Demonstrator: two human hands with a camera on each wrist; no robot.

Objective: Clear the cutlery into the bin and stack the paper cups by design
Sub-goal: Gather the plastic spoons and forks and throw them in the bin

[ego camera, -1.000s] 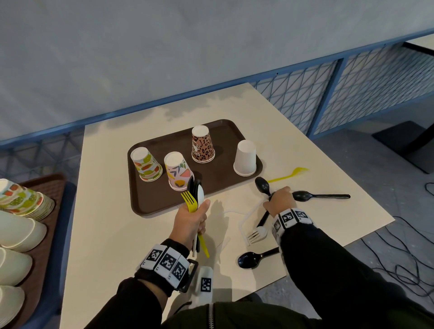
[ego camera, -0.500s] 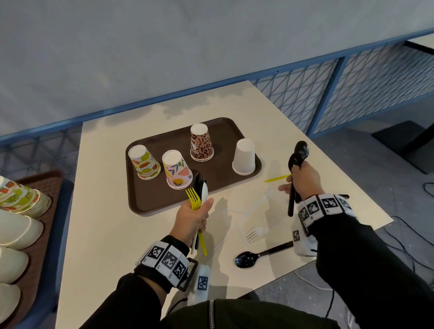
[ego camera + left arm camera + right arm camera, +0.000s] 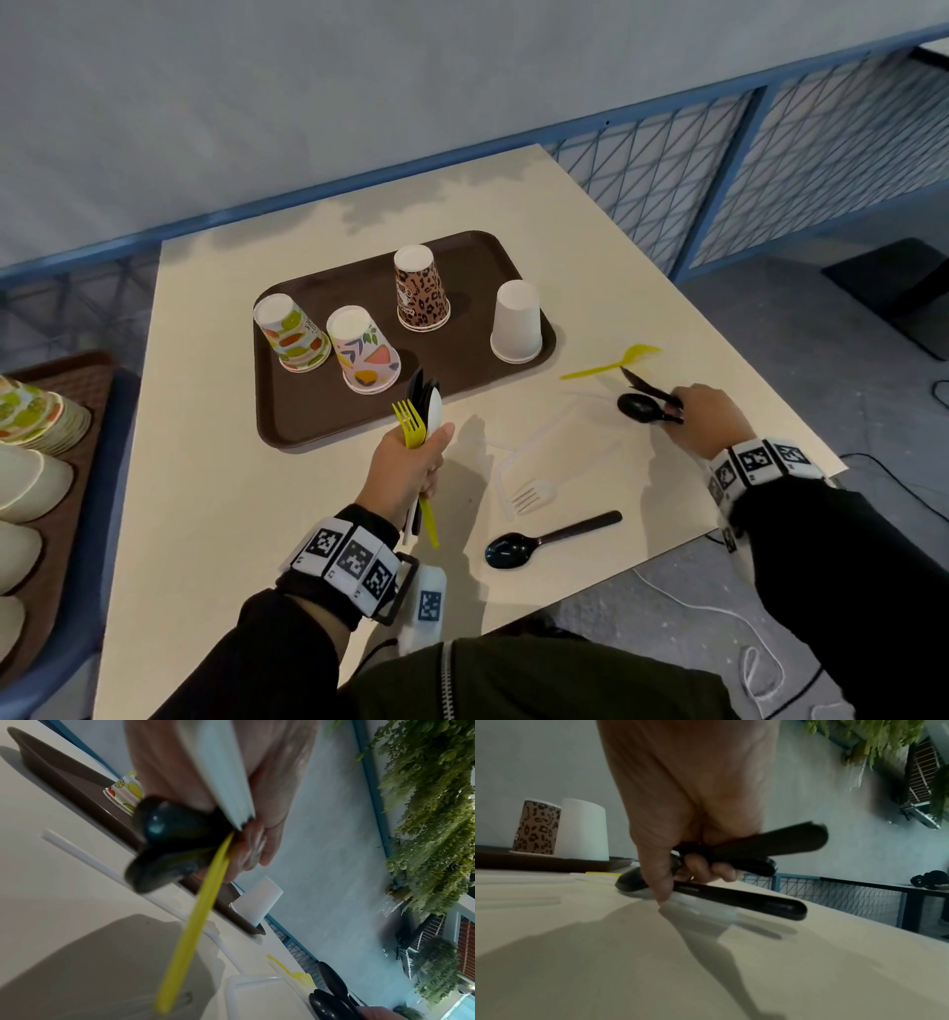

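My left hand (image 3: 411, 462) grips an upright bundle of cutlery (image 3: 421, 411) near the tray's front edge: a yellow fork, black spoons and a white piece. In the left wrist view the yellow handle (image 3: 203, 912) and black spoon bowls (image 3: 164, 841) stick out of the fist. My right hand (image 3: 703, 416) holds black spoons (image 3: 647, 406) low at the table's right side; its thumb (image 3: 659, 882) pinches a black handle (image 3: 744, 896) against the tabletop. Several upside-down paper cups stand on the brown tray (image 3: 287, 411): fruit (image 3: 292, 334), pink floral (image 3: 362, 349), leopard (image 3: 418, 288), plain white (image 3: 516, 321).
On the table lie a yellow fork (image 3: 611, 362), a white fork (image 3: 534, 493), a black spoon (image 3: 544, 539) near the front edge and pale straws (image 3: 534, 442). A second tray (image 3: 87, 370) with stacked bowls and plates sits to the left, below table level. No bin is in view.
My right hand lifted black spoons off the table, raised them, then came back down at the right side by the yellow fork. My left hand and its bundle stayed in place.
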